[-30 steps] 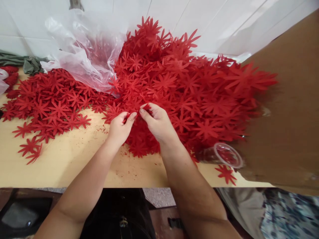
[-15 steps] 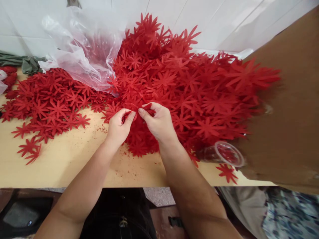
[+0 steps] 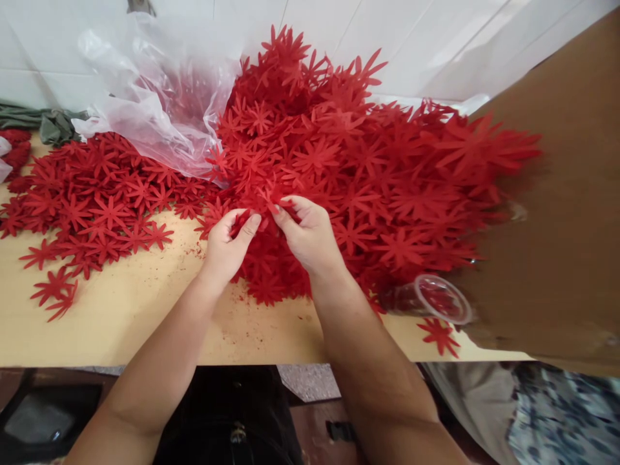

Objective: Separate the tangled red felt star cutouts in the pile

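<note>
Left hand (image 3: 227,244) and right hand (image 3: 310,234) meet at the near edge of the large heap of red flower cutouts (image 3: 368,174), fingertips pinched on one cutout (image 3: 265,201) between them. Compared with half a second earlier, both hands sit slightly higher against the heap. A clear plastic cup (image 3: 431,298) lies on the desk (image 3: 121,323) to the right. Farther left, a flat layer of cutouts (image 3: 97,200); behind it, a clear plastic bag (image 3: 155,103).

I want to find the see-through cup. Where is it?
In the head view, the clear plastic cup lies on its side at the right of the wooden table, at the big red flower pile's near edge, right of the right hand.
</note>
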Available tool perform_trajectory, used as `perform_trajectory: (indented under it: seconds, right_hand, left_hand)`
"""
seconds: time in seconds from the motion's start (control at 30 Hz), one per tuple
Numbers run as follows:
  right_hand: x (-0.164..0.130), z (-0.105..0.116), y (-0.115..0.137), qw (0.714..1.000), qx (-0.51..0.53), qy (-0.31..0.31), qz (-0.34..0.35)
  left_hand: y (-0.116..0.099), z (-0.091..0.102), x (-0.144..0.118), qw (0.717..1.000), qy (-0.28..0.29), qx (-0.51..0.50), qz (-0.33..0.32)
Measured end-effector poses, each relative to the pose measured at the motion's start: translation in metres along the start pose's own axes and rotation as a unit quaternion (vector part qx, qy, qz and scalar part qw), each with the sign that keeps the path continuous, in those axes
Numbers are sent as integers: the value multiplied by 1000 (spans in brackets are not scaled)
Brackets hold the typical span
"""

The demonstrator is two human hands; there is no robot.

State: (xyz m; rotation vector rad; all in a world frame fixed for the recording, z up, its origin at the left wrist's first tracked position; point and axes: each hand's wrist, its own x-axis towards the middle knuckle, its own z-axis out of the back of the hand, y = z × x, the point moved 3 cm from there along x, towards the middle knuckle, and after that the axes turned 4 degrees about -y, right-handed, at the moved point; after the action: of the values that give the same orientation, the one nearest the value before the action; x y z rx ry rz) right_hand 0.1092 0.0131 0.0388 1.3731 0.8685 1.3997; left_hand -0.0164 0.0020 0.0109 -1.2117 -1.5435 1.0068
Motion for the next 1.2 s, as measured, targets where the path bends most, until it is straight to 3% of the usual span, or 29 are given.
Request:
perform_trajectory:
  seconds: [0.23, 0.33, 0.47, 0.7, 0.93, 1.03, 1.2]
  right_hand:
    - [3, 7, -6, 997, 15, -66, -31]
    - [2, 5, -1, 999, 22, -41, -7]
    - [-1, 0, 3, 999, 19, 6, -28]
    - [-1, -4, -1, 999, -13, -51, -14]
    - [-2, 0, -4, 977, 158, 96, -110]
    - [-2, 5, -5, 975, 162, 79, -129]
    - [-1, 8, -7, 989, 107, -8, -104]
  left_hand:
    - [-6, -1, -3, 999, 6, -15, 31]
    - [-5, -3, -4, 999, 19, -28, 40]
    - [-1, -5, -5, 997, 33, -46, 54]
    - [1, -7, -4, 999, 15, -14, 37]
    - [8, 1, 1, 994, -42, -78, 60]
    - [9, 1, 1, 995, -43, -70, 64]
    - [11, 0, 1, 998, -21, -43, 51]
